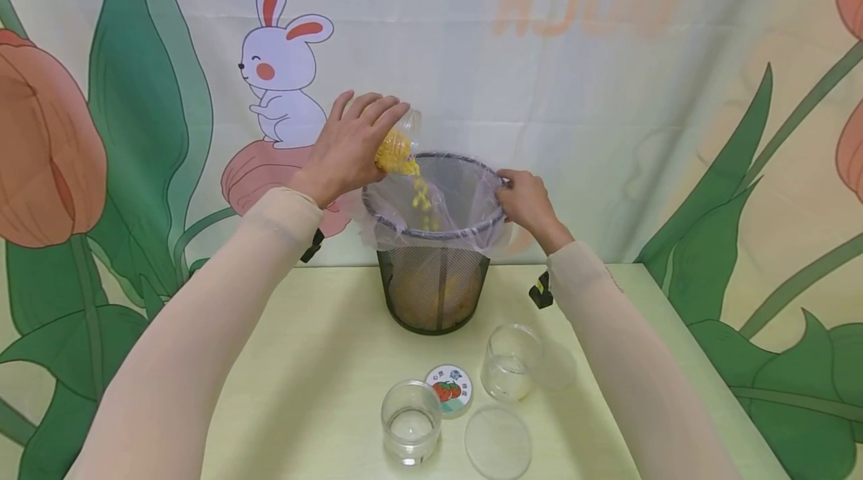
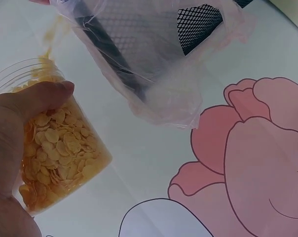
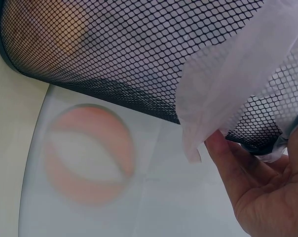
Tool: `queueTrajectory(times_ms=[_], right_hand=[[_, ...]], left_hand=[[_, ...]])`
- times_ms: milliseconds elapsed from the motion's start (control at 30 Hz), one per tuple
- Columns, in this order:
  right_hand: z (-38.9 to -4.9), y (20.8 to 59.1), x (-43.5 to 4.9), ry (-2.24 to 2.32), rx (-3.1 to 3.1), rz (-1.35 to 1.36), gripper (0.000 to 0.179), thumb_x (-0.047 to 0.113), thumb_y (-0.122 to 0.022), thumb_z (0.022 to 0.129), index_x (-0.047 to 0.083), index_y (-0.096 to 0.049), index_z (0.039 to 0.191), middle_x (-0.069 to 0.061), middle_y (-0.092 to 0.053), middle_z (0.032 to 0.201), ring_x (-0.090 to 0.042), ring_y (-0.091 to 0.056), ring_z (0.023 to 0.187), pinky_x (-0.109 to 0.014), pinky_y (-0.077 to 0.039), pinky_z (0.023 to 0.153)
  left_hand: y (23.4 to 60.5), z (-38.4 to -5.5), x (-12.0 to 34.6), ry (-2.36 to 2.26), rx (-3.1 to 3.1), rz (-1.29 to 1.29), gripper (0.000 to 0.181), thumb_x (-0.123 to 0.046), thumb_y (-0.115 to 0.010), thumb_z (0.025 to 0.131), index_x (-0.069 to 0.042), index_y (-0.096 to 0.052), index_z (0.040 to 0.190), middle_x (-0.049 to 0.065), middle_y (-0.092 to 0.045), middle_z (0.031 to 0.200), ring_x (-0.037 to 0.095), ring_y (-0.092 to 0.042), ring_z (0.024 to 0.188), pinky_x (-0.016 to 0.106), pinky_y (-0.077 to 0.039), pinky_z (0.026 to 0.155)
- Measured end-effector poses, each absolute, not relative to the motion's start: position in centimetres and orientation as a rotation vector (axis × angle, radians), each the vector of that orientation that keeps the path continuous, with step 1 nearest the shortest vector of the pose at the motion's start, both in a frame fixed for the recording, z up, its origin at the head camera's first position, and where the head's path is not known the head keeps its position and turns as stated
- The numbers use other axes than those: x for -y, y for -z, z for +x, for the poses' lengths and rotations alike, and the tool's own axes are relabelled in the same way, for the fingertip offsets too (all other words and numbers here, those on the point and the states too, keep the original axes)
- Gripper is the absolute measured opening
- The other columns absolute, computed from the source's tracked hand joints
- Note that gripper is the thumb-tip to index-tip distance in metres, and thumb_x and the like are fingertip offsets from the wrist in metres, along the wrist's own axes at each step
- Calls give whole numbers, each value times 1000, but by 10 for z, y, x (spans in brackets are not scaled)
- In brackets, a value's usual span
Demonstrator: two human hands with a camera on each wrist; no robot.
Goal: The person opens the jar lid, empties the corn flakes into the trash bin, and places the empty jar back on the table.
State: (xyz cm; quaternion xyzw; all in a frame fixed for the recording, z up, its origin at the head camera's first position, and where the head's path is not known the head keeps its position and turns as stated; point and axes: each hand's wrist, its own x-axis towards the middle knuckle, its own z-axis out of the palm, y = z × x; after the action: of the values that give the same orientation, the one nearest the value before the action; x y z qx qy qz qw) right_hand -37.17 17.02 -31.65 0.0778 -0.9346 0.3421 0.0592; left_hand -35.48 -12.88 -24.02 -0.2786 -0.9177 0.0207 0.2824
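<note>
My left hand (image 1: 349,144) grips a clear jar (image 2: 65,148) of yellow cereal flakes, its thumb across the jar's side in the left wrist view. The jar is tipped over the wire mesh wastebasket (image 1: 437,289), and flakes (image 1: 421,198) are falling from its mouth into the basket. A thin plastic bag (image 1: 386,234) lines the basket and folds over its rim. At the basket's right side, my right hand (image 1: 528,199) holds the rim and bag, with fingers curled round the edge in the right wrist view. Something yellowish shows through the mesh near the bottom.
In front of the basket stand two clear jars (image 1: 411,424), (image 1: 507,375) without lids. Between them lie a round lid (image 1: 449,390) with a tomato picture and a clear disc lid (image 1: 497,442). Another clear disc (image 1: 556,365) lies by the right jar. A printed curtain (image 1: 573,90) hangs behind.
</note>
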Motion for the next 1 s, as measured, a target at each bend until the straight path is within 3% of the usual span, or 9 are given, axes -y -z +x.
queueTrajectory(times_ms=[300,1000], right_hand=[[-372,317,-171,-1016,2846,228,55,12,-42,92,9,-45,147,-19,-64,129,-23,-72,70,-30,-59,61],[-372,318,-170,-1052,2831,226,57,9,-43,91,10,-44,148,-18,-62,132,-26,-70,79,-29,-60,62]], left_hand=[[242,-355,126,-84,2448,-768,99,-24,-85,71,-19,-30,153,7,-36,156,31,-28,144,55,-11,123],[239,-355,124,-172,2419,-769,97,-22,-83,73,-19,-28,153,6,-34,157,31,-26,146,55,-11,123]])
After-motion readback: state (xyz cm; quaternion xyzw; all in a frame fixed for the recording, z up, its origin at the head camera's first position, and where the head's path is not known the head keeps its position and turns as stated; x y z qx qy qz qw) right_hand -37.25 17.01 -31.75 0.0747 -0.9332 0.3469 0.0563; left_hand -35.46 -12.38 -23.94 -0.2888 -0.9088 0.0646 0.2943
